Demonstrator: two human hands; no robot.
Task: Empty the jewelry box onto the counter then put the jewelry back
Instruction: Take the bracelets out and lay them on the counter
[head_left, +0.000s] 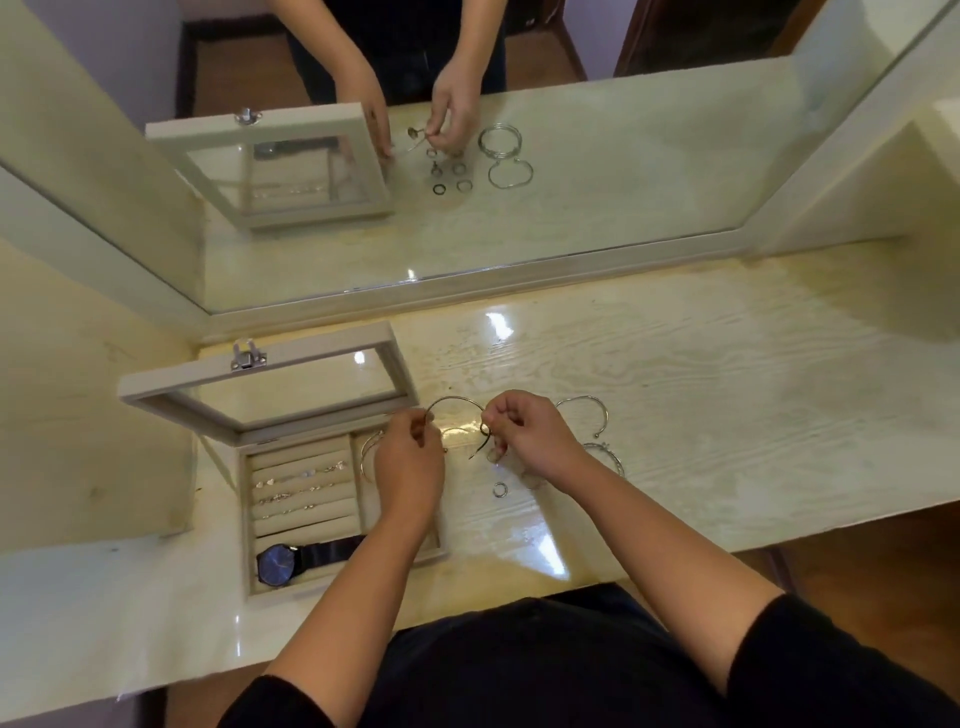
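Note:
The beige jewelry box (249, 525) stands open at the left of the counter, its glass lid (260, 395) raised. Inside lie rows of small rings (298, 488), a blue-faced watch (278, 565) and thin bangles (368, 452) in the right compartment. Just right of the box, my left hand (410, 467) and my right hand (530, 436) each pinch one end of a thin open bangle (454, 401) held above the counter. A dark curved piece hangs below my right fingers. Two silver bangles (582, 402) lie right of my right hand, and a small ring (500, 489) lies near my right wrist.
A large mirror (571, 171) behind the counter reflects the box, my hands and several rings and bangles. A cream side panel (78, 415) walls off the left. The glossy wood-grain counter (727, 389) stretches bare to the right; its front edge is close to my body.

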